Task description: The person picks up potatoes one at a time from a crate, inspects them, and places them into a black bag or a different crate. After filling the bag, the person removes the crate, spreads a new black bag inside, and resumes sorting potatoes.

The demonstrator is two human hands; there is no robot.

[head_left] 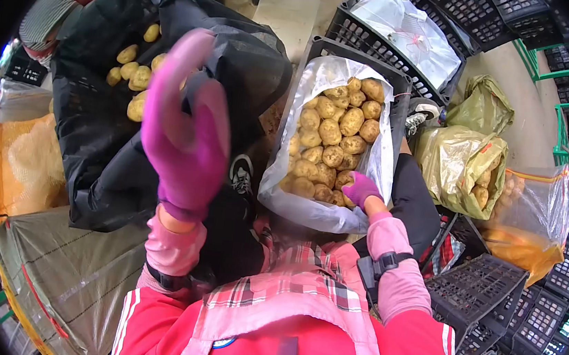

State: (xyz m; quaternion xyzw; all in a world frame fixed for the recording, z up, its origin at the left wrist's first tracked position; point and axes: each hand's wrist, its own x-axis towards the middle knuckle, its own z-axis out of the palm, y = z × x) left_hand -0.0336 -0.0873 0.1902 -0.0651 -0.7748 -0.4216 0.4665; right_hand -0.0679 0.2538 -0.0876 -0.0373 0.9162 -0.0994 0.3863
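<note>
My left hand (189,126), in a pink and purple glove, is raised over the edge of a black sheet-like bag (178,0) on the left. It is smeared by motion, but its fingers stretch upward with the thumb apart and nothing visible between them. Several loose potatoes (140,79) lie on the black bag behind it. My right hand (362,189), gloved alike, reaches into a black crate (403,86) lined with a white plastic bag (322,216). Its fingers are curled round a potato (344,180) at the near right of the pile.
Behind stands another crate with a white bag (410,35). Yellowish bags (463,161), one showing potatoes, sit at the right beside an orange-and-clear bag (526,217). Black crates (477,288) are stacked at lower right. A covered stack (72,280) stands at lower left; a person's striped headwear (46,17) shows at upper left.
</note>
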